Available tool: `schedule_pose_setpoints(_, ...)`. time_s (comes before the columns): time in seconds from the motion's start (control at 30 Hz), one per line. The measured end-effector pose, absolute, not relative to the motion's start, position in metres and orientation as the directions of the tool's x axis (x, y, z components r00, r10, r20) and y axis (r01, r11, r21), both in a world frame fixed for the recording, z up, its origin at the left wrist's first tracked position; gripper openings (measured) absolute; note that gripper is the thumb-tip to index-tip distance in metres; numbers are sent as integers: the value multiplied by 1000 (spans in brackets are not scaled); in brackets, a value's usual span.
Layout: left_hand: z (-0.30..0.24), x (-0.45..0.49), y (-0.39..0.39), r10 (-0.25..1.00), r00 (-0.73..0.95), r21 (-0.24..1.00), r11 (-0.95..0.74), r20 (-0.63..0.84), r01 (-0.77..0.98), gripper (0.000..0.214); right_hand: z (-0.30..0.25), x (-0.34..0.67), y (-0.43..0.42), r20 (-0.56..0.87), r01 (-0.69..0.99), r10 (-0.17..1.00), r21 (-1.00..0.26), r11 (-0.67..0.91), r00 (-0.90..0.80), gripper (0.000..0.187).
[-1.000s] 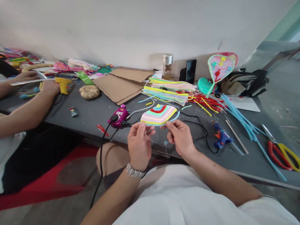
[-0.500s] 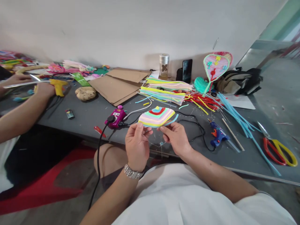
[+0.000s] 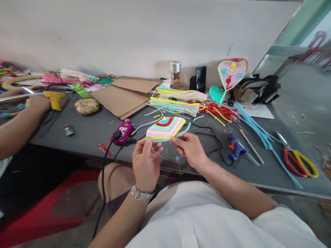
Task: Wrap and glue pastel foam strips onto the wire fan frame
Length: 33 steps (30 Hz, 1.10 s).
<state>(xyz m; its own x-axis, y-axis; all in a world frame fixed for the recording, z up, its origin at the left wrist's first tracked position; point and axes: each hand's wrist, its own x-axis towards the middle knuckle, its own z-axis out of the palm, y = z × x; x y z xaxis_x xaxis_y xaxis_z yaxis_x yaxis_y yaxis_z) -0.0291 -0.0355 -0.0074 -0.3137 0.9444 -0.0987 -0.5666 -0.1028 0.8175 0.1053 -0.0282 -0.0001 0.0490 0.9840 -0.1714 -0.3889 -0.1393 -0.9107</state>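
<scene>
Between my hands is a fan-shaped piece of pipe cleaners [image 3: 165,128], striped in blue, red, mint, pink, lilac and yellow. My left hand [image 3: 147,155] pinches its lower left corner, thumb on top. At its lower edge, right of the middle, my right hand [image 3: 190,146] pinches a light blue pipe cleaner [image 3: 184,130] against it. The blue strip runs along the bottom edge, and its loose end curves up to the right. A thin wire or thread with a small blue bit [image 3: 177,158] hangs below, between the hands.
Bundles of pipe cleaners [image 3: 178,105] lie behind my hands. A blue glue gun [image 3: 236,147] and scissors [image 3: 297,162] are on the right. A purple power socket [image 3: 123,133] with cords is on the left. Further left, another person's hand [image 3: 38,103] is by a yellow glue gun [image 3: 54,100].
The whole view has shifted slightly, so things appear further left. My hands keep the same pinch, and the striped piece is tilted a little differently.
</scene>
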Motion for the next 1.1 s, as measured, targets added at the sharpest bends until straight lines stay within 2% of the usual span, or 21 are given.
schedule_pose_setpoints(0.33,-13,-27,-35,944,-316,806,-112,-97,-581,37,2,104,-31,-177,-332,980,-933,-140,86,39)
schedule_pose_setpoints(0.53,-15,-27,-36,943,-331,816,-172,-26,-552,33,1,103,-34,-137,-319,982,-943,-90,130,38)
schedule_pose_setpoints(0.67,-14,-30,-36,943,-332,812,-168,-33,-558,33,-6,100,-38,-101,-318,987,-947,-58,123,36)
schedule_pose_setpoints(0.77,-11,-35,-36,954,-293,817,-124,-57,-563,33,-11,101,-40,-71,-307,988,-951,-26,138,35)
schedule_pose_setpoints(0.97,-4,-52,-36,981,-38,750,121,-190,-651,33,-17,101,-43,-43,-291,992,-957,-5,122,36)
schedule_pose_setpoints(1.1,-3,-54,-37,976,-12,738,156,-217,-656,35,-17,102,-47,-48,-294,991,-956,-9,126,35)
